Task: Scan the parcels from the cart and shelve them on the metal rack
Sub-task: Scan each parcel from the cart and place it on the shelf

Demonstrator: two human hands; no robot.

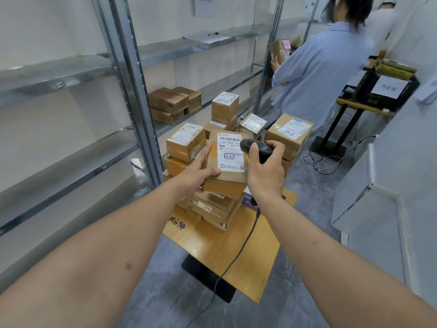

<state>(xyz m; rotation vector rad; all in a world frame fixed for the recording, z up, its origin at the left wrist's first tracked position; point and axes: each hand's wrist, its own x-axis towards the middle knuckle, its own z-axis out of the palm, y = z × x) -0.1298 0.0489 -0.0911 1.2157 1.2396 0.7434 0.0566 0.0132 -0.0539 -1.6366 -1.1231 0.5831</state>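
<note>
My left hand (198, 172) grips a flat brown cardboard parcel (227, 176) by its left edge, tilted so its white shipping label (230, 152) faces me. My right hand (264, 172) holds a black corded barcode scanner (256, 147), its head just right of the label's barcode. Below them a pile of several brown parcels (185, 142) sits on the wooden cart top (227, 247). The metal rack (132, 74) stands to the left, with three boxes (173, 104) on one shelf.
A person in a light blue shirt (324, 67) stands beyond the cart, holding a box at the rack. A black stand with a white sign (378, 88) is at the right. Cables (324, 159) lie on the grey floor. A white wall ledge (369, 204) runs along the right.
</note>
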